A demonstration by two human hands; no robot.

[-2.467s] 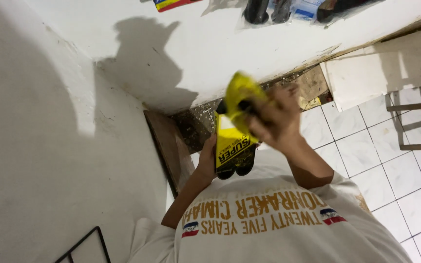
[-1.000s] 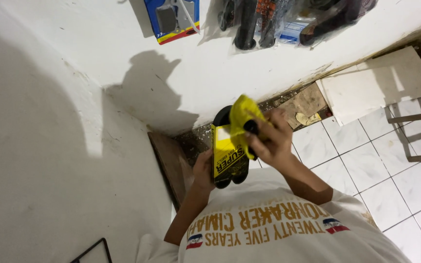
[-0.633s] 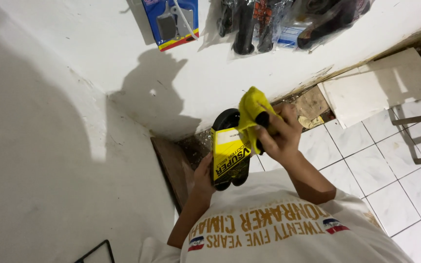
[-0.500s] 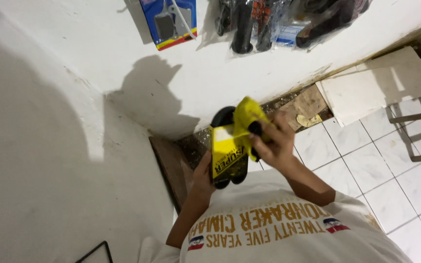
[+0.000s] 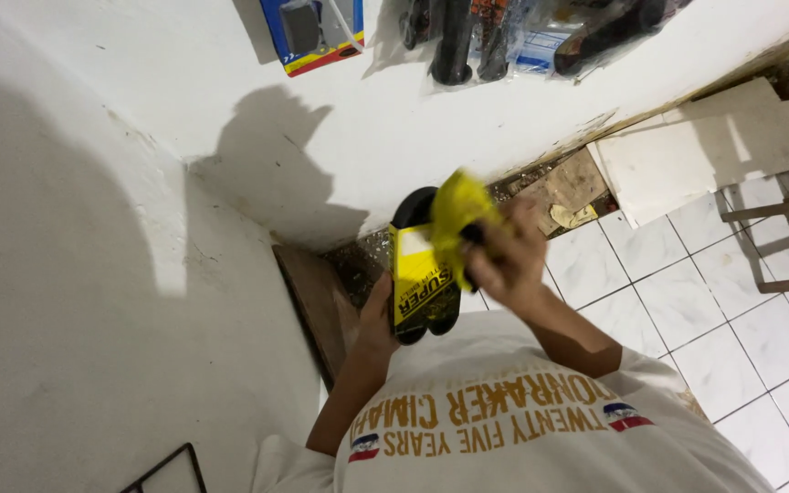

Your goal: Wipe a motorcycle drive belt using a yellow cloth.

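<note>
My left hand (image 5: 379, 315) grips the lower left side of a yellow and black pack (image 5: 422, 288) that holds black round-ended parts. My right hand (image 5: 504, 260) holds a crumpled yellow cloth (image 5: 457, 212) pressed against the upper right of the pack. Both hands are raised in front of my chest, over the corner where wall and floor meet. Part of the pack is hidden behind the cloth and my right fingers.
Packaged goods hang on the white wall: a blue card pack (image 5: 312, 27) and clear bags of black grips (image 5: 468, 41). White floor tiles (image 5: 723, 329), a loose white tile slab (image 5: 687, 155), a metal stool frame (image 5: 783, 237) and a dark wooden board (image 5: 317, 301) lie below.
The yellow cloth in my right hand has kept shifting over the top of the pack. The view has tilted a little, showing more of the hanging goods.
</note>
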